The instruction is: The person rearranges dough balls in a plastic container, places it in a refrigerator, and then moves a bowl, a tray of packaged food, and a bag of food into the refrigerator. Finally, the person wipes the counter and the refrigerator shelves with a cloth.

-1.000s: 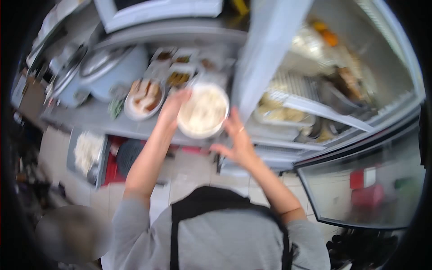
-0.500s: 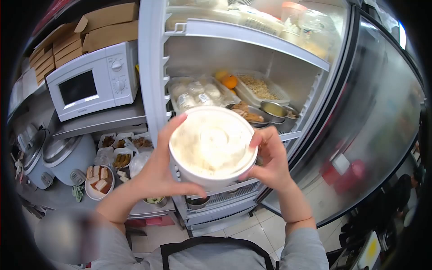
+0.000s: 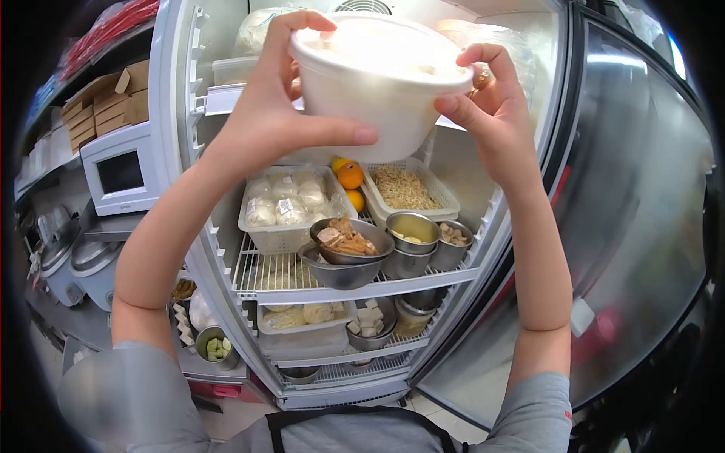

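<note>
Both hands hold up a white round tub [image 3: 377, 106] in front of the open fridge's upper shelf. My left hand [image 3: 283, 113] grips its left side, fingers at the rim and thumb along the wall. At the right rim, my right hand [image 3: 495, 109] pinches the tub with thumb and fingers. The top of the tub is washed out by glare, so its contents are unclear. Behind it lie a clear plastic container [image 3: 234, 71] and a wrapped bag [image 3: 264, 34], partly hidden by my left hand.
Below, the fridge holds a basket of wrapped white balls [image 3: 253, 226], oranges [image 3: 350, 176], a shredded-food basket [image 3: 453, 202] and metal bowls [image 3: 343, 273]. The glass door [image 3: 642, 189] stands open at right. A microwave [image 3: 121, 170] and rice cookers [image 3: 94, 264] are at left.
Both hands have lifted the white tub from in front of the middle shelf to upper-shelf height. The view has shifted, showing more of the fridge's lower shelves.
</note>
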`<state>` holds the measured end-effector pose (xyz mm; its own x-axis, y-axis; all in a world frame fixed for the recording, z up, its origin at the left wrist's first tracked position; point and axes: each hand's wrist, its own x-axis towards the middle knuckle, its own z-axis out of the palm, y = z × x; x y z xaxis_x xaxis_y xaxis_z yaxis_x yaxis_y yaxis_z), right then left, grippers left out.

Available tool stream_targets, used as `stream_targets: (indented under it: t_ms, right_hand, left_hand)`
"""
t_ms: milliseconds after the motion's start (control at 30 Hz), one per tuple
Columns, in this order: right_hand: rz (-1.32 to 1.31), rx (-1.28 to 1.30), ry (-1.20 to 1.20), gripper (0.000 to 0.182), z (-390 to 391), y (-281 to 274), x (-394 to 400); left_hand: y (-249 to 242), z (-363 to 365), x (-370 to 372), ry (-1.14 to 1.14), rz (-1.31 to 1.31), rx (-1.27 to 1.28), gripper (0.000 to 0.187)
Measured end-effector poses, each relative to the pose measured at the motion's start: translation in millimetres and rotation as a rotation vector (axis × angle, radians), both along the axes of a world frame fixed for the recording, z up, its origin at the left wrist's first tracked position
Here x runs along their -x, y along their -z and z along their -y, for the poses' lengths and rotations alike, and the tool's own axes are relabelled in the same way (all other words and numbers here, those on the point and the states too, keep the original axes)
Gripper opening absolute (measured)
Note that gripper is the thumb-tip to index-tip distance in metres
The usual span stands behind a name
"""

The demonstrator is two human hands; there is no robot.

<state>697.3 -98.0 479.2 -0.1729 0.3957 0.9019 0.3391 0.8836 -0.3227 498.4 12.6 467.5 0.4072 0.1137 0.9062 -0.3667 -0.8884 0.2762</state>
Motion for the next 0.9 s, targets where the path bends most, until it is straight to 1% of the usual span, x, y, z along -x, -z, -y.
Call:
stream_targets:
  t_ms: [67, 133, 200, 267, 333, 433, 500, 600, 733, 800, 833, 867, 900]
  right_hand:
    - [0.04, -0.013, -0.05, 0.042, -6.1, -3.7, -20.0]
    - [0.141, -0.05, 0.014, 0.046, -16.1, -4.3, -37.8]
    - [0.132, -0.017, -0.021, 0.046, -22.7, -0.4, -49.1]
    - [0.193, -0.085, 0.116, 0.038, -27.7, 9.5, -55.3]
    - [0.173, -0.069, 0.087, 0.038, -27.7, 19.6, -56.0]
    - [0.221, -0.111, 0.155, 0.038, -24.7, 31.9, -56.9]
    - [0.25, -0.139, 0.261, 0.038, -20.7, 37.5, -53.1]
    - [0.295, -0.065, 0.3, 0.041, -12.8, 40.7, -43.1]
    - [0.297, -0.136, 0.281, 0.04, -15.0, 50.2, -25.8]
    - [0.223, 0.02, 0.234, 0.04, -12.1, 59.3, -16.9]
    - [0.187, 0.068, 0.181, 0.041, -9.7, 62.1, -9.5]
    - [0.187, 0.065, 0.191, 0.041, -6.7, 65.1, -2.0]
    - [0.124, 0.127, 0.168, 0.038, -3.7, 67.5, 5.6]
  left_hand:
    - [-2.0, -9.0, -17.9, -0.129, 0.077, -0.252, 0.089]
    - [2.1, -15.1, -29.7, -0.177, 0.114, -0.259, 0.089]
    - [7.6, -20.1, -35.4, -0.189, 0.112, -0.299, 0.09]
    - [13.8, -27.1, -38.9, -0.2, 0.106, -0.335, 0.091]
    - [19.9, -31.6, -40.8, -0.237, 0.144, -0.562, 0.1]
    - [32.6, -37.4, -41.6, -0.19, 0.145, -0.574, 0.102]
    - [37.0, -35.9, -39.5, -0.175, 0.18, -0.629, 0.103]
    - [38.4, -42.3, -34.6, -0.108, 0.211, -0.666, 0.098]
    - [49.2, -46.0, -14.7, -0.094, 0.185, -0.584, 0.098]
    - [53.5, -27.8, 5.3, -0.158, 0.033, -0.448, 0.097]
    - [60.2, -24.7, 10.9, -0.14, 0.008, -0.35, 0.097]
    - [66.4, -20.3, 16.0, -0.13, 0.01, -0.355, 0.097]
    - [71.3, -14.9, 21.8, -0.083, -0.071, -0.186, 0.097]
